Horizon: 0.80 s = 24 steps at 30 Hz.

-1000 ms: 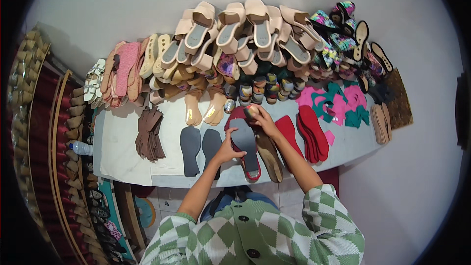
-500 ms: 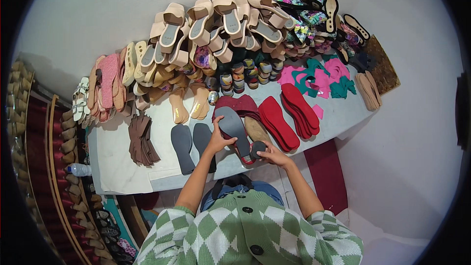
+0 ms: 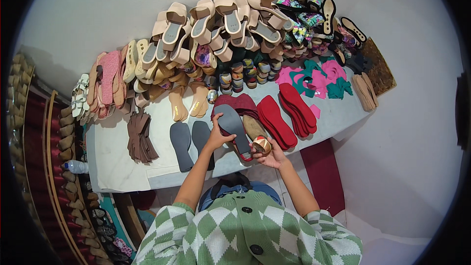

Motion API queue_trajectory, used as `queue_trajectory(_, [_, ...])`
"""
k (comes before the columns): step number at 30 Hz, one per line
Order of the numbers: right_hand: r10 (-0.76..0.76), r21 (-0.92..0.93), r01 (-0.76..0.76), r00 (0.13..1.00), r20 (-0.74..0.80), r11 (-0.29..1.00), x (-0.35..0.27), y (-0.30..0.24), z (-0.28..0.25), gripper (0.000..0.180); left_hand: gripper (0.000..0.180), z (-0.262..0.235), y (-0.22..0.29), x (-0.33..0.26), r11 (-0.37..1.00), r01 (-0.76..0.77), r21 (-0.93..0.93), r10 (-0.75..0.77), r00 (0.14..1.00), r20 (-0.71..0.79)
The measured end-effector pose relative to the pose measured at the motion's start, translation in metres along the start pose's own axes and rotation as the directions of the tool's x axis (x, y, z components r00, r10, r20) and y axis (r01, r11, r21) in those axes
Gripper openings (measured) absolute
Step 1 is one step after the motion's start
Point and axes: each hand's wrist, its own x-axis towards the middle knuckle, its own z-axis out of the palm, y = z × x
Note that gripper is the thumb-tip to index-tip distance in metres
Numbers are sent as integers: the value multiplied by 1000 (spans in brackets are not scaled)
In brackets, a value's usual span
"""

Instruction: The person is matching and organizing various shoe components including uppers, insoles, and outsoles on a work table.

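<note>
Left hand: fingers clamped on grey sole. Right hand: fingers around tape roll. Risk: sole slipping, knocking red soles beside.

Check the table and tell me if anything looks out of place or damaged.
Nothing looks damaged or spilled. The left hand holds a grey sole tilted above the table, and the right hand holds a small heel block. Two grey soles and the red soles lie in tidy groups; the sandals behind are heaped but whole.
</note>
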Motion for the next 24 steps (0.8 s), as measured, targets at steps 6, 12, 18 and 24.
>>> queue_trajectory(6, [-432,-757,26,834,-343,653,2,7,26,51,98,0,0,-2,1000,4,-3,-4,1000,-2])
queue_trajectory(12, [-576,-951,-138,816,49,-277,1,12,29,57,98,0,4,-3,999,25,-30,-25,1000,-5])
queue_trajectory(18, [-654,-824,-315,751,86,-470,13,25,31,54,99,2,6,-3,1000,20,-7,-20,1000,3])
queue_trajectory(24, [-423,-875,-141,903,78,-463,8,4,42,53,99,0,9,-4,999,25,22,-25,999,-31])
